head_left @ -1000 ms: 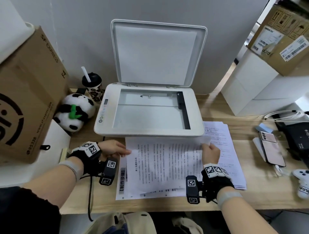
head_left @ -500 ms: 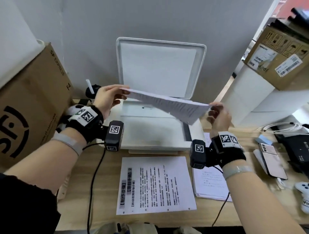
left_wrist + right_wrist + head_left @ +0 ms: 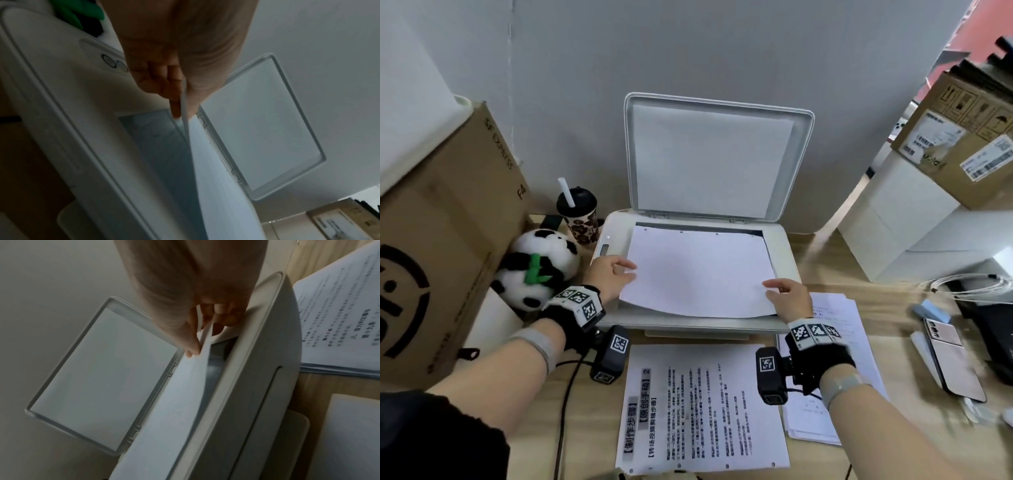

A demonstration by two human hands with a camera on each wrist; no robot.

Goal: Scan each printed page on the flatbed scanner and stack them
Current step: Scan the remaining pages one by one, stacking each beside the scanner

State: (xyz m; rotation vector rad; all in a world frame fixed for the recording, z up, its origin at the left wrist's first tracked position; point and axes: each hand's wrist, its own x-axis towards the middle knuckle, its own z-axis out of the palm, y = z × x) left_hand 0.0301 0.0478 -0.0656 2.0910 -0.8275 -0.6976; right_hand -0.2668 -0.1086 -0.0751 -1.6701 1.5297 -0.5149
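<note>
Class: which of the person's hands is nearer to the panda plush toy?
Left. The left hand pinches the page's left edge, just right of the panda plush toy; the right hand holds the far corner.

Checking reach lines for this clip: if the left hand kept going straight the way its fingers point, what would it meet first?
The left hand points right, across the scanner. It already pinches the sheet there, so it would probably slide along the sheet toward the right hand; depth is uncertain.

- The head view is bright and evenly lit, with soft, faint shadows.
- Its wide lens bows the wall and the cardboard boxes (image 3: 445, 240) near the edges.
- The right side of the counter (image 3: 893, 308) smears with motion blur.
- Both wrist views are dim, greyish and soft, and the hands (image 3: 180, 56) close to the lens look blurred.
</note>
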